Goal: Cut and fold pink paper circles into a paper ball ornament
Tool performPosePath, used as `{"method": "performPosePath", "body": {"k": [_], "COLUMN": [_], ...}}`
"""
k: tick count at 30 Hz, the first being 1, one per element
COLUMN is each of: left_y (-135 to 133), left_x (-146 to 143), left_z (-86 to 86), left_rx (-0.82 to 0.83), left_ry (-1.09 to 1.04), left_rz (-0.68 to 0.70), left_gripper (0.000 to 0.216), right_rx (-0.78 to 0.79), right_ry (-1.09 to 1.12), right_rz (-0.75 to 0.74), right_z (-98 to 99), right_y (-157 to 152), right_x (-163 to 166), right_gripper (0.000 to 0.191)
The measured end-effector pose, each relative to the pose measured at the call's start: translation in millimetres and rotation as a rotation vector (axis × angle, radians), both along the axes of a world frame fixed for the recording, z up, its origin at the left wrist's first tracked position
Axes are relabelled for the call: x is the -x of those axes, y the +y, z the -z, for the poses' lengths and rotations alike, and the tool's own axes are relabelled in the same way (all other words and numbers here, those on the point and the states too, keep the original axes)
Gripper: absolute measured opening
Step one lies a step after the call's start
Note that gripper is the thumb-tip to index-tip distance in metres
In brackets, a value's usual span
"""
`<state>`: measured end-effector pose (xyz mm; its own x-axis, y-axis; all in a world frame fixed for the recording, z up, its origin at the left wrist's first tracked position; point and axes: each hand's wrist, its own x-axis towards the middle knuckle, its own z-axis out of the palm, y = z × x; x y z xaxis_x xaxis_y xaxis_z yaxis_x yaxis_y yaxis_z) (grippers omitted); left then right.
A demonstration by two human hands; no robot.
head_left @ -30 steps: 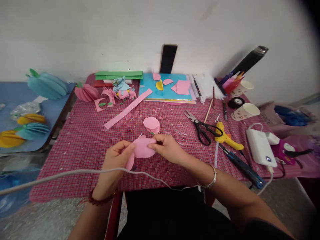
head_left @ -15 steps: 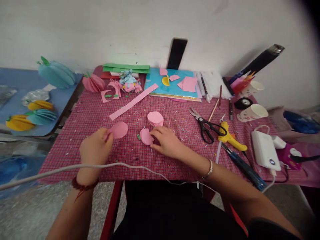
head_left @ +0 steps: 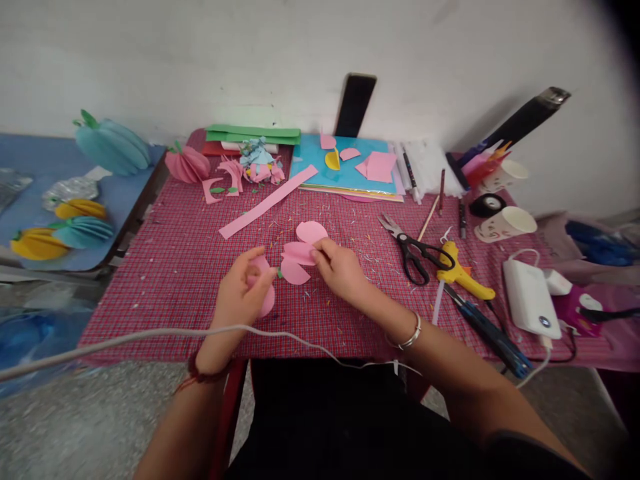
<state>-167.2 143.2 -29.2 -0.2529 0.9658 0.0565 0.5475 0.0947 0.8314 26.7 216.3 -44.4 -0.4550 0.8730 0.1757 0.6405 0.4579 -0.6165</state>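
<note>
My left hand (head_left: 245, 293) is closed on a pink paper circle (head_left: 267, 301), gripped between thumb and fingers. Between thumb and index finger, my right hand (head_left: 343, 267) pinches the edge of a folded pink paper piece (head_left: 295, 268), whose layers fan apart. A bit of green shows at its left end, close to my left thumb. Just beyond the folded piece lie pink paper circles (head_left: 311, 231) on the tablecloth; the folded piece covers part of them. A long pink paper strip (head_left: 270, 201) rests farther back.
To the right lie scissors (head_left: 413, 250), a yellow glue gun (head_left: 457, 272), a blue-handled cutter (head_left: 493, 340) and a white power bank (head_left: 531, 298). Paper cups (head_left: 505, 225) stand behind. A white cable (head_left: 220, 329) crosses the front. Paper pumpkins (head_left: 113, 147) sit left.
My left hand has moved right with its pink circle, up beside the folded piece. My right hand has lifted the folded piece's edge, and its layers have spread.
</note>
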Motion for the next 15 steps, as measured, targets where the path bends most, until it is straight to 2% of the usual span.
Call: {"method": "performPosePath", "body": {"k": [2,4,6,8,10,12,15], "left_y": [11.3,18.3,18.8,14.4,9.2,6.4,6.2], "left_x": [-8.5,-10.2,-3.6,9.2,23.8,35.9,46.8], "left_z": [-1.5,-4.4,-9.4,-14.5,-16.5,-13.8,-5.1], "left_rx": [0.015,0.046,0.029,0.000,0.016,0.022,0.004], "left_ry": [-0.292,-0.552,-0.659,-0.594,-0.428,-0.213,0.114], "left_rz": [0.044,0.058,-0.003,-0.099,-0.146,-0.125,-0.098], "left_gripper": [0.043,0.031,0.022,0.020,0.021,0.023,0.038], "right_rx": [0.024,0.083,0.128,0.072,-0.063,-0.163,-0.183], "right_ry": [0.138,0.271,0.305,0.149,-0.119,-0.326,-0.407], "right_rz": [-0.073,-0.163,-0.220,-0.266,-0.305,-0.320,-0.330], "right_z": [-9.0,-14.8,-15.1,-9.8,-1.3,7.6,17.5], "right_y": [-2.3,-4.4,-5.0,-5.0,-5.7,-7.5,-9.2], "right_x": [4.5,8.1,8.7,7.1,6.0,7.3,11.6], "right_gripper": [0.014,0.016,0.020,0.021,0.023,0.026,0.020]}}
